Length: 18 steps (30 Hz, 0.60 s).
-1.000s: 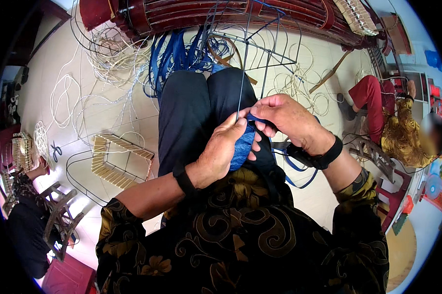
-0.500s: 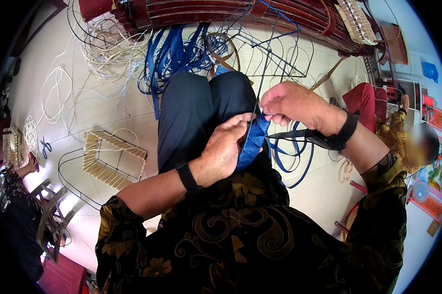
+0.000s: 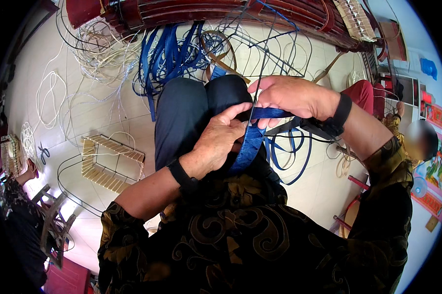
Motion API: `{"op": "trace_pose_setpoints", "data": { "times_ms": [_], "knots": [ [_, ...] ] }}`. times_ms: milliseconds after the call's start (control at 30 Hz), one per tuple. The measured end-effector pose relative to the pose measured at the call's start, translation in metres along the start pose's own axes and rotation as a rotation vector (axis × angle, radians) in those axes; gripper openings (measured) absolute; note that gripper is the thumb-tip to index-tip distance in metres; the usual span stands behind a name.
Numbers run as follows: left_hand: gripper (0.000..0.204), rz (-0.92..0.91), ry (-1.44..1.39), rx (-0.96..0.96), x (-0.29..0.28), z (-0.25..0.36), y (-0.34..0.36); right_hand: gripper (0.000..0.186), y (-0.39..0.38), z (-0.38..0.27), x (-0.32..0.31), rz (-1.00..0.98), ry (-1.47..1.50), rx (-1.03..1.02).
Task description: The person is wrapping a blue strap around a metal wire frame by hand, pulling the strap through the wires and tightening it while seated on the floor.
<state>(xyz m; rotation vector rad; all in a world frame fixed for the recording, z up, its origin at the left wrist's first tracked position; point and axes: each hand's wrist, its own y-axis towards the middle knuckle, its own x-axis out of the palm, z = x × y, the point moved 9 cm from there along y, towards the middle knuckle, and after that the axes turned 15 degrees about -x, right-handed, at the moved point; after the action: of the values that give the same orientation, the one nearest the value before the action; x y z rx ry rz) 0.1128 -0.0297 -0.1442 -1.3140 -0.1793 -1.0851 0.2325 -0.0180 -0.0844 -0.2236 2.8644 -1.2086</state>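
Observation:
My left hand (image 3: 216,139) is closed on a dark wire frame (image 3: 264,54) over my lap, its thumb pressed against the rod. A woven-looking blue wrapping (image 3: 250,146) covers the lower part of the frame beside my left fingers. On the other side, my right hand (image 3: 299,98) is closed around a flat blue strip (image 3: 271,113), which runs from the rod to the right under my fingers. My fingertips nearly meet at the rod. Below my right wrist hang loose blue strips (image 3: 306,159). The strip's end is hidden.
Blue strips (image 3: 169,54) and tangled pale cord (image 3: 96,49) lie on the floor ahead, before a dark red bench (image 3: 182,14). A partly wrapped beige frame (image 3: 93,164) and scissors (image 3: 45,153) lie left. Another person (image 3: 397,122) sits at the right.
My right hand has come down and turned palm-down over the rod, and the blue strip now stretches rightward beneath it. My left hand keeps its grip, shifted slightly.

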Motion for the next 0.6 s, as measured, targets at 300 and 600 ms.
{"op": "trace_pose_setpoints", "data": {
  "times_ms": [300, 600],
  "knots": [
    [0.047, 0.003, 0.037, 0.180, -0.002, 0.018, 0.004, 0.077, 0.001, 0.004, 0.003, -0.111, 0.395, 0.192],
    [0.023, 0.108, 0.098, 0.470, -0.009, 0.016, 0.009, 0.034, 0.005, 0.001, -0.007, -0.038, 0.105, 0.109]
  ]
}}
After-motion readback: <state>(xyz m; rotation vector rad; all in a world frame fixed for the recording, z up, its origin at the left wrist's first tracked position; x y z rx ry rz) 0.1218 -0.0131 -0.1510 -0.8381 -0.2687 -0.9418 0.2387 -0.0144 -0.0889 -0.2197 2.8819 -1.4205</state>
